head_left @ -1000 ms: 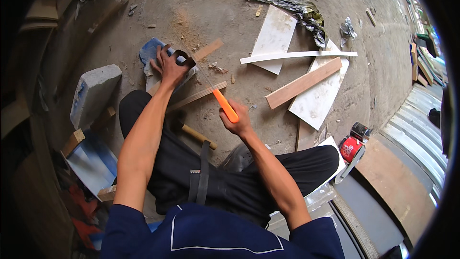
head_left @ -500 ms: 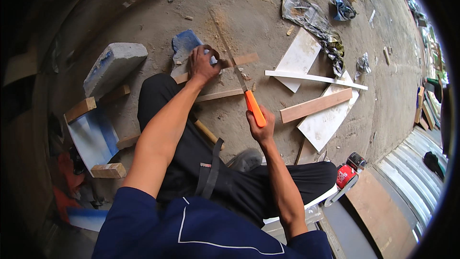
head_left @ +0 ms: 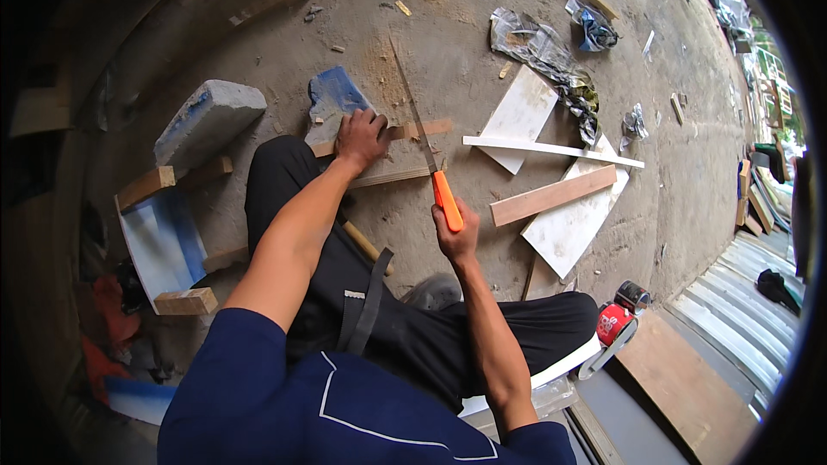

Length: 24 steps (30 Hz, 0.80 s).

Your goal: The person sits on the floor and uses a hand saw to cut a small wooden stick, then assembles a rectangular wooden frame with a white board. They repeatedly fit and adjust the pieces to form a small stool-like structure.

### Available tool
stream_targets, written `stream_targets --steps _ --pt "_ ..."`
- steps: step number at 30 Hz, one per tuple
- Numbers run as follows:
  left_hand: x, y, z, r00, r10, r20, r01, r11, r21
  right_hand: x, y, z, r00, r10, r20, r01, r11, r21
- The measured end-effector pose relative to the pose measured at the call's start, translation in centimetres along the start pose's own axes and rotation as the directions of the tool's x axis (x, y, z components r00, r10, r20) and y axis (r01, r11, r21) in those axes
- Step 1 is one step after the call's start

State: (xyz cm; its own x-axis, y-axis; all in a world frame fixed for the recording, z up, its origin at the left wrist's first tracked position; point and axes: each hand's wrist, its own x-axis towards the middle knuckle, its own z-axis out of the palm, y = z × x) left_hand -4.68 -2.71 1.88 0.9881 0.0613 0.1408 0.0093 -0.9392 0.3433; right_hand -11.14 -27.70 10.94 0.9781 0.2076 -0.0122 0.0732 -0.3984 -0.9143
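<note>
My right hand (head_left: 457,235) is closed around the orange handle of a handsaw (head_left: 444,194), whose thin blade points away and lies across a narrow wooden strip (head_left: 438,127). On that strip rests my left hand (head_left: 361,139), its fingers bent over the wood to the left of the blade. The palm side of this hand is hidden. Just beyond it sits a blue-stained concrete block (head_left: 334,92), under or behind the strip's left part; the exact contact is covered. A second wooden batten (head_left: 401,176) lies nearer to me, with its right end by the saw handle.
White boards (head_left: 575,220), a white strip (head_left: 551,151) and a brown wooden piece (head_left: 556,195) lie to the right. Crumpled plastic (head_left: 538,39) is beyond them. At left stand a concrete slab (head_left: 209,120) and a blue-white frame (head_left: 164,241). A wooden handle (head_left: 366,245) lies by my leg.
My left hand has come down from a raised, tilted pose onto the strip. The saw, in my right hand, still crosses the wood. The whole view has shifted slightly.
</note>
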Motion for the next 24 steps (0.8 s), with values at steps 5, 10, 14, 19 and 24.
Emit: stream_targets --steps 5,10,14,19,24 --pt "0.7 -0.3 1.1 0.99 0.049 -0.133 -0.042 0.997 0.06 -0.1 -0.3 1.5 0.999 -0.037 -0.023 0.037 0.999 0.021" --pt "1.7 -0.1 1.7 0.989 0.081 -0.123 -0.076 0.996 0.045 0.3 0.6 1.9 0.999 -0.036 -0.025 0.036 0.999 0.023" --pt "2.0 0.0 2.5 0.966 0.01 -0.26 0.01 0.997 0.075 0.8 0.0 1.9 0.999 -0.011 -0.034 0.012 1.0 0.029" --pt "1.8 -0.1 3.1 0.989 -0.099 -0.109 0.103 0.994 0.027 1.1 0.0 1.6 1.0 -0.017 -0.007 0.017 1.0 0.009" --pt "1.8 0.0 2.1 0.991 -0.106 -0.082 0.11 0.993 0.034 1.0 -0.3 1.6 0.998 0.018 0.055 -0.017 1.0 -0.014"
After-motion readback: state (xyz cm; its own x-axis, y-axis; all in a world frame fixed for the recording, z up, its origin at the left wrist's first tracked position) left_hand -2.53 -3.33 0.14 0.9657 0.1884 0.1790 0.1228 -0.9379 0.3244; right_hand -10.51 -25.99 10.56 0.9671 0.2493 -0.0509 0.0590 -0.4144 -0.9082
